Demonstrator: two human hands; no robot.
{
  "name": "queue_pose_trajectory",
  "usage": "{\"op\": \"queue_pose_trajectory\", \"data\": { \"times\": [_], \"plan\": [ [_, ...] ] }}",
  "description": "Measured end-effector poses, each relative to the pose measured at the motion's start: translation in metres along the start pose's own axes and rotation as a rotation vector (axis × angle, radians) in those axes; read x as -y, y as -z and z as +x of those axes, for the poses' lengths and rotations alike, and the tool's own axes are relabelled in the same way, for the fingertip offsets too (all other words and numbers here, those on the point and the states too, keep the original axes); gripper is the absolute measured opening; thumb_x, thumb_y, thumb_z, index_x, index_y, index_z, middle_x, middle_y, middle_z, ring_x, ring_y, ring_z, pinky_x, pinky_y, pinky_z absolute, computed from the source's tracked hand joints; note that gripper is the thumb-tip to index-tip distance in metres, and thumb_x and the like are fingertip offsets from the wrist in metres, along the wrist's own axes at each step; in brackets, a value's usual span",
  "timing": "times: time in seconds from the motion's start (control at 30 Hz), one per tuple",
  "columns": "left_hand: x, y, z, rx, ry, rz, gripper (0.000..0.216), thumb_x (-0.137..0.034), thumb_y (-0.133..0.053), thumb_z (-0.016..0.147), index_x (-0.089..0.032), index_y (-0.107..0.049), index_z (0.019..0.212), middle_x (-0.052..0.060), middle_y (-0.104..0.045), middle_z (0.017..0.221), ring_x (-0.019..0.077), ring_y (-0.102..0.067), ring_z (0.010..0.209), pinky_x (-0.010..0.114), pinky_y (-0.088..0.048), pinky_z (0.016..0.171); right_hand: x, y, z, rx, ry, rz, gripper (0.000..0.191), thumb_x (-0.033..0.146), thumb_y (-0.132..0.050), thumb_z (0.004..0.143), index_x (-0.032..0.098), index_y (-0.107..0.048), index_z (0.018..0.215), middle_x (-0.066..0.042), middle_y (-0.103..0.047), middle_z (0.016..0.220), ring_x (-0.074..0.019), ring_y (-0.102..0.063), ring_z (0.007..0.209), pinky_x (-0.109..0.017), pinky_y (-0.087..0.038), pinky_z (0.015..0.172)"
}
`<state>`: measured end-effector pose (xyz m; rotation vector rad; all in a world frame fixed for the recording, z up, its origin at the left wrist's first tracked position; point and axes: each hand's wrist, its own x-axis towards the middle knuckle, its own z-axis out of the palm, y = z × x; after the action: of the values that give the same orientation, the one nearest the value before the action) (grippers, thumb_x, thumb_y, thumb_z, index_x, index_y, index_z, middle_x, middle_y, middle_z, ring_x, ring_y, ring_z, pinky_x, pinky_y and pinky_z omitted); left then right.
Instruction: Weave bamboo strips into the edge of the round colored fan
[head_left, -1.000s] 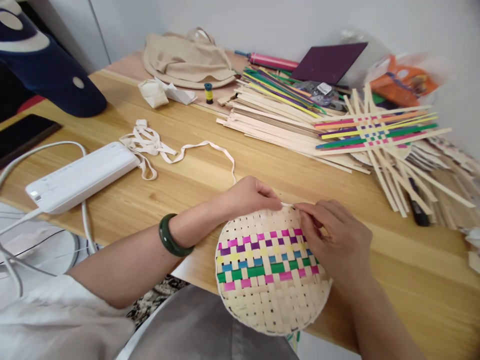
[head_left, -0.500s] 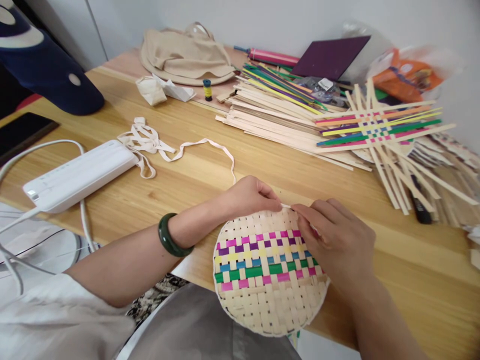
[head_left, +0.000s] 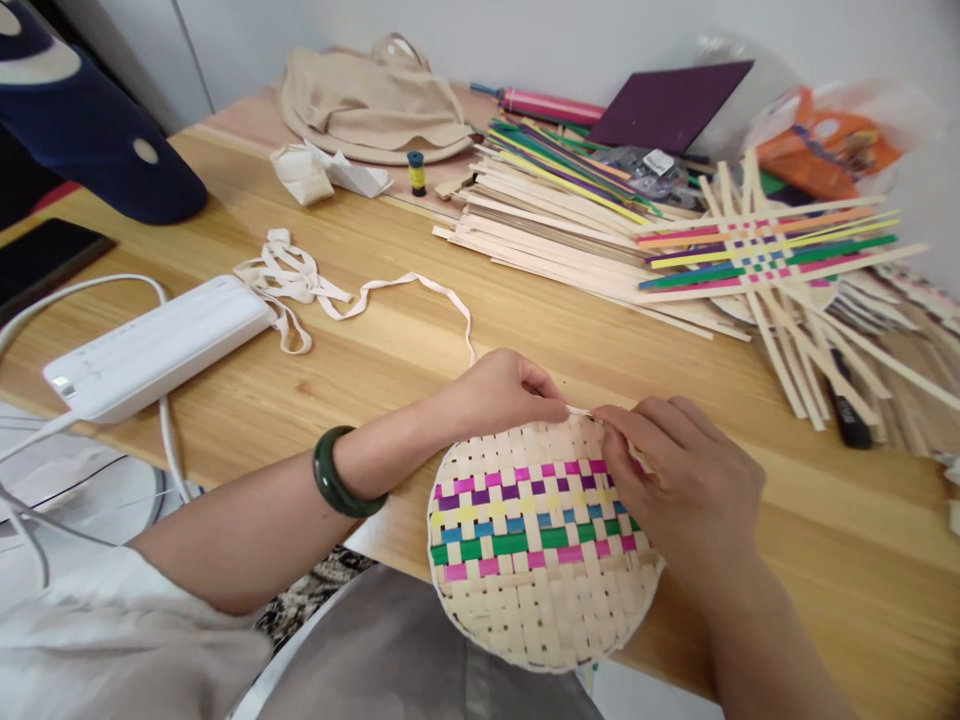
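A round panel woven from flat strips (head_left: 540, 600), pale with pink, purple, yellow, blue and green bands, is held tilted at the table's front edge. Pale edging runs round its rim. At the top of the rim my left hand (head_left: 502, 395), a green bangle on its wrist, pinches the cream fabric tape (head_left: 435, 284), whose tail trails over the table to a loose pile. Just to the right, my right hand (head_left: 686, 475) is closed on the panel's upper right rim, thumb and forefinger together. A short piece of tape shows between the hands; the fingertips partly hide the rim.
Behind lie pale and coloured strips (head_left: 547, 225) and a partly woven piece (head_left: 765, 250). A thread spool (head_left: 416, 175), a beige hat (head_left: 371, 105) and a purple sheet (head_left: 671, 105) stand farther back. A white power strip (head_left: 161, 345) with cables is at left.
My right hand has shifted slightly right, and the gap between the two hands is a little wider. The panel has barely moved; both hands keep their pinch.
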<state>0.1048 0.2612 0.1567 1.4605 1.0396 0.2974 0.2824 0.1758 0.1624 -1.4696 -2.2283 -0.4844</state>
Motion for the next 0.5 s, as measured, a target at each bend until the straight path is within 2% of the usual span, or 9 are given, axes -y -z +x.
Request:
{"op": "queue_pose_trajectory", "data": {
  "times": [0.27, 0.5],
  "plan": [
    [0.0029, -0.0011, 0.0011, -0.004, -0.012, 0.020, 0.016, -0.028, -0.063, 0.069, -0.015, -0.071, 0.073, 0.000, -0.062, 0.062, 0.0079, -0.050, 0.054, 0.019, -0.037, 0.049, -0.0004, 0.0011, 0.0002, 0.020, 0.021, -0.004, 0.013, 0.011, -0.060, 0.080, 0.018, -0.068, 0.089, 0.001, -0.061, 0.069, -0.0127, -0.053, 0.067, -0.026, -0.038, 0.057],
    [-0.0001, -0.0037, -0.0019, -0.067, -0.032, 0.116, 0.013, -0.026, -0.063, 0.068, -0.016, -0.071, 0.069, 0.001, -0.065, 0.063, 0.0094, -0.053, 0.057, 0.020, -0.038, 0.051, 0.0088, 0.0017, 0.0032, 0.063, 0.098, -0.087, 0.014, 0.007, -0.055, 0.081, 0.016, -0.066, 0.083, -0.001, -0.060, 0.066, -0.0150, -0.049, 0.066, -0.027, -0.037, 0.058]
  ]
}}
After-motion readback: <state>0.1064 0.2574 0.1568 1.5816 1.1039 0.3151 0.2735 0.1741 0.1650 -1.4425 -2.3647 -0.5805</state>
